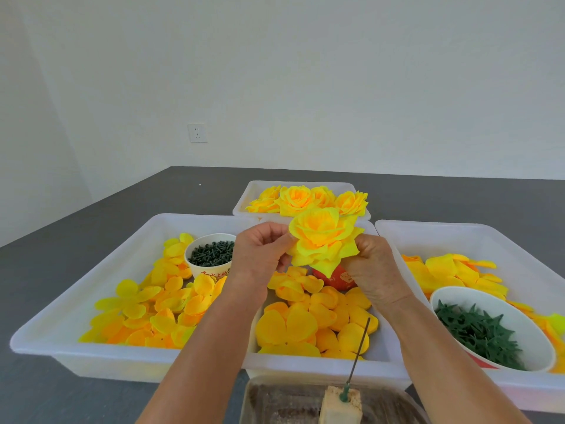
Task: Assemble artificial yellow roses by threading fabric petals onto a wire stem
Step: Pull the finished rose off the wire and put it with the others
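Observation:
I hold an assembled yellow fabric rose [324, 240] in the air above the middle tray. My left hand [260, 255] pinches its left petals, and my right hand [371, 264] grips its right underside with curled fingers. A bare wire stem [358, 353] stands tilted in a foam block [341, 405] at the near edge, below my hands. Loose yellow petals [312, 319] fill the middle tray. Several finished roses [302, 198] lie in the far tray [253, 194].
The left tray [101, 270] holds petals and a paper cup of dark green pegs [211, 254]. The right tray [477, 234] holds petals and a white bowl of green star-shaped calyxes [480, 328]. A red cup [337, 278] sits behind my right hand. The table [61, 246] is dark grey.

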A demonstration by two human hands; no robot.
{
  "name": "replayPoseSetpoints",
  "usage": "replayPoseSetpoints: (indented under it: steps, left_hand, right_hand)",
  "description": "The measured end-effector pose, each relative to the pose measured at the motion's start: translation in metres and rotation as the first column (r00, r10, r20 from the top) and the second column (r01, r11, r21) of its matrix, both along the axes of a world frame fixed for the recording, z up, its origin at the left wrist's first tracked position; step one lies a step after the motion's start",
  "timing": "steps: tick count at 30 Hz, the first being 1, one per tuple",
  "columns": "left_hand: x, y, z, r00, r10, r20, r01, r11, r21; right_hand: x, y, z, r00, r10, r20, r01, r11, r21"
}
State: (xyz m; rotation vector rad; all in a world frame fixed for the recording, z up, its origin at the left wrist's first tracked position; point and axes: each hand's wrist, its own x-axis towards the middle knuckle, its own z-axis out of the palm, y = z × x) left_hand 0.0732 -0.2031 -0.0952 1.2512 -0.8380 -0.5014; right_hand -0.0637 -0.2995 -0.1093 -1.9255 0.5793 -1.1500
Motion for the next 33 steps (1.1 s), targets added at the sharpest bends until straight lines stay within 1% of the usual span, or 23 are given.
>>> replayPoseSetpoints:
  steps: [2, 3, 4, 5, 8, 9, 10, 12, 14, 17, 19, 22, 25, 28, 33]
  left_hand:
    - [-0.0018, -0.0013, -0.0010, 0.988, 0.043, 0.150, -0.045, 0.999, 0.013]
    - [-0.0029, -0.0019, -0.0009, 0.977, 0.063, 0.205, -0.068, 0.997, 0.019]
    - [-0.0034, -0.0024, -0.0009, 0.972, 0.078, 0.220, -0.083, 0.996, 0.016]
    - [-0.0034, -0.0025, -0.0005, 0.979, 0.084, 0.183, -0.087, 0.996, 0.008]
    - [-0.0017, -0.0016, 0.0028, 0.996, 0.063, -0.063, -0.064, 0.998, -0.015]
    - [-0.0010, -0.0012, 0.0033, 0.992, 0.048, -0.120, -0.050, 0.999, -0.011]
    - [-0.0004, -0.0004, 0.0032, 0.989, 0.037, -0.144, -0.038, 0.999, 0.000]
    - [0.0005, 0.0002, 0.0020, 0.991, 0.017, -0.136, -0.013, 1.000, 0.027]
    - [0.0012, -0.0006, 0.0004, 0.995, 0.017, -0.094, -0.016, 1.000, 0.018]
    - [0.0010, -0.0018, 0.0002, 0.988, 0.111, 0.110, -0.109, 0.994, -0.024]
    - [0.0003, -0.0030, -0.0007, 0.973, 0.126, 0.192, -0.120, 0.992, -0.045]
    - [-0.0004, -0.0036, -0.0007, 0.959, 0.121, 0.255, -0.113, 0.993, -0.045]
    - [-0.0004, -0.0045, -0.0008, 0.955, 0.120, 0.271, -0.114, 0.993, -0.037]
    - [0.0001, -0.0038, -0.0006, 0.964, 0.111, 0.242, -0.108, 0.994, -0.026]
    - [-0.0013, -0.0015, 0.0023, 0.996, 0.078, 0.052, -0.075, 0.995, -0.069]
  right_hand:
    - [0.0006, -0.0025, -0.0006, 0.999, -0.040, -0.007, 0.040, 0.999, -0.008]
    - [0.0008, -0.0029, -0.0009, 0.999, -0.046, -0.016, 0.046, 0.999, -0.013]
    - [0.0010, -0.0024, -0.0008, 0.999, -0.040, -0.016, 0.040, 0.999, -0.018]
    - [0.0011, -0.0009, -0.0004, 1.000, -0.028, -0.005, 0.027, 0.999, -0.032]
    - [0.0002, 0.0022, 0.0006, 1.000, 0.015, -0.007, -0.015, 0.996, -0.089]
    - [0.0004, 0.0029, -0.0001, 1.000, 0.018, -0.020, -0.020, 0.994, -0.112]
    - [0.0009, 0.0037, -0.0007, 0.999, 0.017, -0.031, -0.021, 0.991, -0.130]
    - [0.0017, 0.0042, -0.0012, 0.998, 0.013, -0.061, -0.022, 0.988, -0.150]
    - [0.0013, 0.0029, -0.0021, 0.998, -0.007, -0.060, -0.001, 0.990, -0.139]
    - [0.0013, -0.0023, -0.0028, 0.999, -0.039, -0.031, 0.034, 0.991, -0.131]
    - [0.0017, -0.0043, -0.0034, 0.999, -0.042, 0.005, 0.042, 0.989, -0.140]
    - [0.0030, -0.0052, -0.0038, 0.999, -0.035, 0.030, 0.039, 0.991, -0.132]
    - [0.0022, -0.0041, -0.0019, 0.997, -0.003, 0.071, 0.010, 0.996, -0.091]
    - [0.0028, -0.0031, -0.0007, 0.999, -0.007, 0.048, 0.010, 0.998, -0.062]
    - [0.0016, 0.0006, 0.0007, 0.999, 0.050, 0.007, -0.050, 0.998, -0.030]
